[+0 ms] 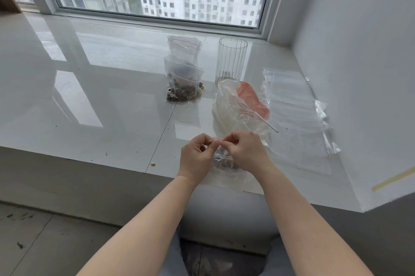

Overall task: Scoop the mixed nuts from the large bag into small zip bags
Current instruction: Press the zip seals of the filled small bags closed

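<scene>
My left hand (195,156) and right hand (243,151) both pinch the red-lined top of a small clear nut-filled zip bag (224,161) on the glossy white sill (89,96).

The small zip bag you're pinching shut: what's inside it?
Mixed nuts show through the small zip bag between the left hand and right hand. The hands cover much of it, so how full it is cannot be seen.

Clear ribbed glass (231,60); white big bag (235,109), orange patch; clear small bags (185,82), red zip lines, seemingly brown nuts.
</scene>
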